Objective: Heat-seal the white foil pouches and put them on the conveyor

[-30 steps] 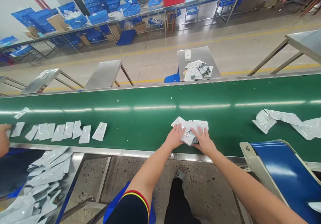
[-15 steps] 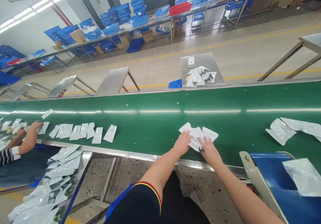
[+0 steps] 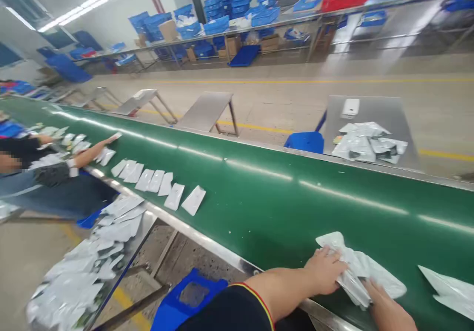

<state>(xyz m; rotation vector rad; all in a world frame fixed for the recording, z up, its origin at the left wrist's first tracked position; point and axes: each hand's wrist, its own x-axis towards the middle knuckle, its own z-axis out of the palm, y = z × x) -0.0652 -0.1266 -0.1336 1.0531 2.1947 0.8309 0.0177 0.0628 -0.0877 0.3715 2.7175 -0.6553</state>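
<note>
No lettering is showing legibly anywhere on the line: the white pouches (image 3: 383, 281) lying on the green conveyor belt (image 3: 281, 202), the blue crates (image 3: 222, 24) and the small white device (image 3: 350, 107) are all appearing blank or too blurred.

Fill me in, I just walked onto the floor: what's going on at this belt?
The person's left hand and right hand rest on a bunched pile of white pouches at the green belt's near edge. Further left, a co-worker's hand reaches a row of pouches laid flat on the belt.
</note>
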